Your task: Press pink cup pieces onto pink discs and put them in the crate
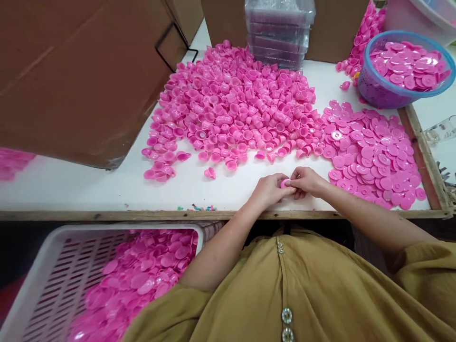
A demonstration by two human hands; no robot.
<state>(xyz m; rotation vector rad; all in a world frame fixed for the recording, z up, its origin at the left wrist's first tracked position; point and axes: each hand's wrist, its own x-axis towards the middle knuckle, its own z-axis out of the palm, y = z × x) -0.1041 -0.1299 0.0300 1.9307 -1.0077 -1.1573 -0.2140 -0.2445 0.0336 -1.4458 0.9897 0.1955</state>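
Observation:
Close together over the table's front edge, my left hand (272, 190) and my right hand (305, 182) meet on a small pink plastic piece (284, 183). Both hands are closed, with fingers pinching the piece between them. Fingers hide most of it, so whether it is a cup, a disc or both I cannot tell. Beyond my hands spreads a large heap of small pink toy cups (235, 102). Right of my right hand lies a pile of flat round pink discs (377, 156), like little saucers. A single pink cup (210, 173) sits apart, left of my hands.
A blue-rimmed basket (368, 71) of pink discs stands at the back right. Below the table's left front, a white slotted crate (67, 280) holds pink pieces. A large cardboard box (71, 80) leans in from the left. Stacked clear plastic boxes (280, 35) stand behind the cups.

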